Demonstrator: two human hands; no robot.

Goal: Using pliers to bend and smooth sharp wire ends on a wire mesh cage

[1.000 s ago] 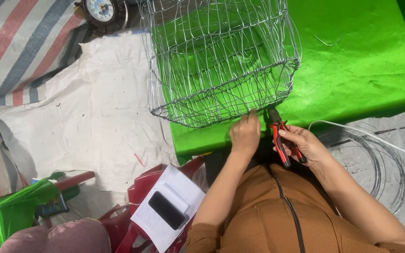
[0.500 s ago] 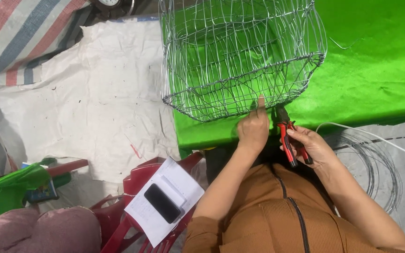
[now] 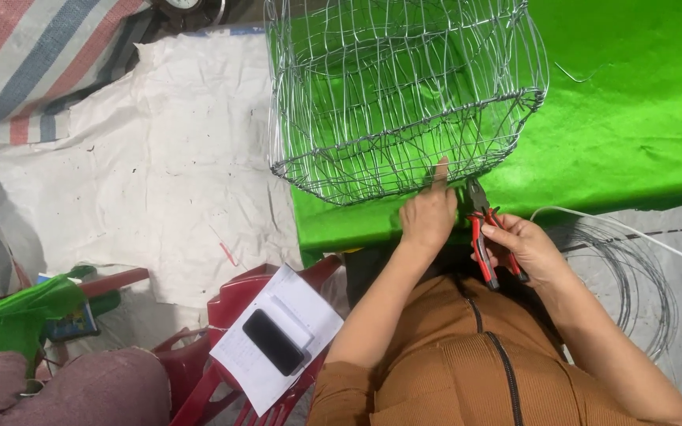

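Overview: While the wire basket is lying on its side on the green counter, both hands are working at its near rim.
Left hand: The left hand is resting against the lower rim of the basket, its index finger extending up onto the wire mesh; the other fingers are curling loosely together and are pinching nothing visible.
Right hand: The right hand is sitting just beside the left, its fingers wrapping around the red handles of the pliers.
Pliers: The dark nose is pointing up toward the basket rim; contact with the wire cannot be told.
Basket position: The open mouth is facing the person, at the near edge of the counter.
Surroundings: A coil of wire is lying on the floor to the right. A dark phone is lying on a white sheet on a red plastic chair to the left.
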